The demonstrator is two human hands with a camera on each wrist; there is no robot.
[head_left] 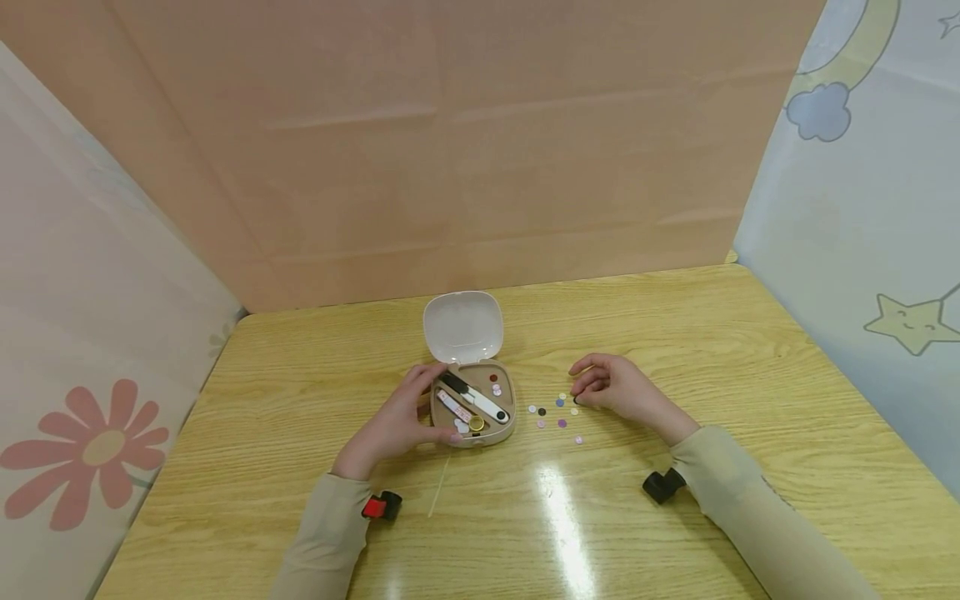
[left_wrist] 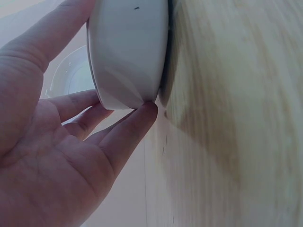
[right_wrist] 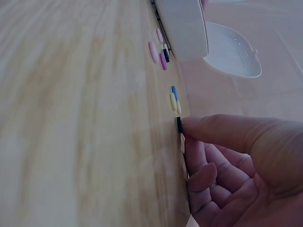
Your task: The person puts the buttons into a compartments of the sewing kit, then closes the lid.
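Observation:
A sewing box (head_left: 495, 433) stands on the table with its white lid (head_left: 463, 327) raised. My left hand (head_left: 402, 414) holds it by the left side, thumb at the front and fingers toward the back; in the left wrist view fingertips touch the box's side wall (left_wrist: 128, 56). Inside lie a white-and-black tool (head_left: 480, 400), a rolled pink-and-white strip (head_left: 453, 406), a gold ring-like piece (head_left: 476, 423) and a few buttons. Right of the box, my right hand (head_left: 617, 387) has thumb and finger at a black button (right_wrist: 179, 125), pinching it at the tabletop.
Several small buttons lie loose between the box and my right hand, among them a purple button (head_left: 562, 423), a blue button (head_left: 559, 402) and a pink button (head_left: 578, 440). A thin pale strand (head_left: 438, 487) lies in front of the box. A backdrop (head_left: 480, 167) rises behind the table.

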